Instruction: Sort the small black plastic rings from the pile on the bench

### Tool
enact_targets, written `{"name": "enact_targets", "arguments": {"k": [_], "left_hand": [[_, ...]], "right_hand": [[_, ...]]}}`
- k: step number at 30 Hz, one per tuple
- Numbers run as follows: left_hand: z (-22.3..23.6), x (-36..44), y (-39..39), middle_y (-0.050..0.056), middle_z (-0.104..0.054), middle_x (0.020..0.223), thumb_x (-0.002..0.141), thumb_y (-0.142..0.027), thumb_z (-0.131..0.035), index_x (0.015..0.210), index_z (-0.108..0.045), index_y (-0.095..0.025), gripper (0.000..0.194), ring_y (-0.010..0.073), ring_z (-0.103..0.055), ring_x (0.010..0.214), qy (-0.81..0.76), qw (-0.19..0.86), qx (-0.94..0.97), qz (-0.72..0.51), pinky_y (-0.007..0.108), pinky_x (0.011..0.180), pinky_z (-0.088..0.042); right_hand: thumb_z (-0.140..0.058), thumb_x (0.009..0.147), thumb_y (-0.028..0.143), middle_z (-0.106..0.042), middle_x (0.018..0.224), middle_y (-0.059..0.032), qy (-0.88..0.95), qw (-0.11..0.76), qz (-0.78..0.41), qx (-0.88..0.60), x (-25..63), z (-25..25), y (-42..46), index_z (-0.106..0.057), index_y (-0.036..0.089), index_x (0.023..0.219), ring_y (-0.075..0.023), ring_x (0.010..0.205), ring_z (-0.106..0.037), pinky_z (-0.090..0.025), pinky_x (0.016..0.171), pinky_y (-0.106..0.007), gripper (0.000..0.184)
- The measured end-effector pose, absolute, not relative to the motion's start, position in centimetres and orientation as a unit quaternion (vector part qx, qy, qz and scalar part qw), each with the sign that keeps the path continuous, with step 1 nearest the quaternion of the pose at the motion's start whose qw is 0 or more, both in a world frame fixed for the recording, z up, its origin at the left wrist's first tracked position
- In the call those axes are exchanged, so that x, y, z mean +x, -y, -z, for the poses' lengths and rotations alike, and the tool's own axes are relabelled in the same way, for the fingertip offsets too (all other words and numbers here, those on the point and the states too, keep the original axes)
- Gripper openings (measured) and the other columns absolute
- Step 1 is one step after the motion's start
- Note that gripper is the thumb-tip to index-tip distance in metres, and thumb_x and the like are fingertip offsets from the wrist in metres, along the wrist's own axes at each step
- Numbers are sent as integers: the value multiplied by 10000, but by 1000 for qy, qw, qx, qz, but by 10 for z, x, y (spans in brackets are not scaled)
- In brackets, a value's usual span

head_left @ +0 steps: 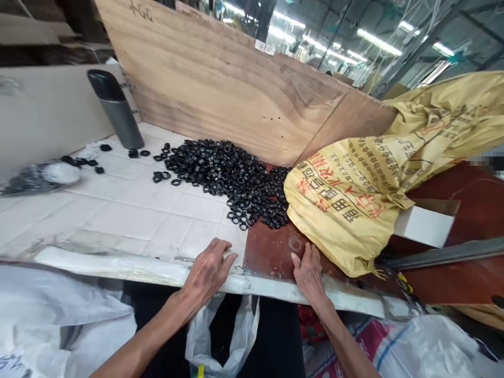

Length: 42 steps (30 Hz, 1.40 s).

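At table edge point(268, 285); left hand point(208, 268), right hand point(309, 270); fingers point(316, 254) released; black rings point(232, 170) beyond

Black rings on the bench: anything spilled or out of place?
Yes, some scatter. Most of the black rings form one heap beside the yellow sack, but a few strays lie apart near the grey bottle, and other black pieces sit near the plastic bag. Ring damage: too small to tell.
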<state>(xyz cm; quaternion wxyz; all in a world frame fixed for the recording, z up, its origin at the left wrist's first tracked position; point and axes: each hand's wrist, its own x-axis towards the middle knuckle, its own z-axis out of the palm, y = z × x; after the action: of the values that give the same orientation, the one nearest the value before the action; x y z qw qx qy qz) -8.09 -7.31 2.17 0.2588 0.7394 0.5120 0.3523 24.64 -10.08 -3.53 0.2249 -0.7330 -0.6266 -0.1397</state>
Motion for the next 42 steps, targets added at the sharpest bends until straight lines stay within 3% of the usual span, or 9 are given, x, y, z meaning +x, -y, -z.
{"name": "enact_targets", "arguments": {"k": [3,8,13,18,22,26,30,34,42], "left_hand": [[-3,-79,39,84,-593,1021,887,-281,-602,1117,-546,-181,257,205,-645,760,-556,146,751,-325,355,727,-556],[3,-73,12,160,-563,1155,775,-463,-748,1286,-486,-137,660,333,-567,1075,-580,33,758,-297,450,853,-555],[16,-75,-15,288,-450,1331,699,-723,-673,1288,-503,-48,912,429,-456,1237,-571,-51,734,-364,586,1010,-436],[18,-116,-71,314,-385,1405,870,-620,-552,1305,-534,-47,720,438,-370,1345,-710,-96,578,-392,601,1068,-352],[6,-170,-122,282,-339,1491,840,-635,-590,1358,-521,-111,740,462,-295,1399,-777,-74,499,-377,624,1089,-303],[0,-195,-154,212,-476,1448,855,-604,-591,1371,-515,-151,691,398,-383,1371,-738,-9,586,-336,563,1113,-320],[9,-173,-154,123,-596,1333,835,-589,-630,1314,-556,-195,625,307,-489,1281,-686,5,656,-315,447,1113,-367],[18,-131,-127,128,-606,1255,798,-635,-648,1225,-587,-199,614,335,-514,1201,-664,-2,672,-328,478,1036,-433],[26,-64,-65,155,-587,1128,939,-481,-528,1109,-547,-146,376,308,-538,1071,-623,-48,697,-352,509,981,-456]], "right_hand": [[-335,992,512,-438,1398,-348,654,229,120,-711,212,40,68,-332,-19,1457,-434,1335,-413,-393,1020,-620,705],[-386,975,554,-319,1486,-346,677,216,109,-695,164,28,27,-279,1,1489,-447,1364,-362,-383,1030,-599,762],[-405,978,540,-274,1517,-326,715,242,129,-643,147,30,-2,-360,25,1446,-459,1398,-295,-374,1036,-608,697],[-396,980,557,-365,1466,-301,725,251,145,-625,145,34,-13,-450,38,1385,-458,1392,-302,-357,1049,-620,661],[-372,983,565,-438,1406,-299,723,281,139,-616,147,36,-15,-503,39,1328,-446,1349,-367,-390,1024,-615,643],[-384,992,526,-499,1356,-269,720,320,123,-603,150,38,-16,-545,76,1269,-425,1313,-414,-411,1013,-607,552],[-422,991,493,-485,1373,-255,717,344,101,-598,151,37,-16,-532,94,1272,-408,1334,-391,-394,1034,-613,501],[-456,985,469,-476,1364,-250,721,358,78,-588,153,35,-17,-528,89,1265,-404,1344,-373,-388,1048,-614,478],[-448,995,330,-468,1342,-212,735,393,36,-552,159,32,-22,-508,125,1275,-352,1342,-371,-367,1084,-610,352]]}}
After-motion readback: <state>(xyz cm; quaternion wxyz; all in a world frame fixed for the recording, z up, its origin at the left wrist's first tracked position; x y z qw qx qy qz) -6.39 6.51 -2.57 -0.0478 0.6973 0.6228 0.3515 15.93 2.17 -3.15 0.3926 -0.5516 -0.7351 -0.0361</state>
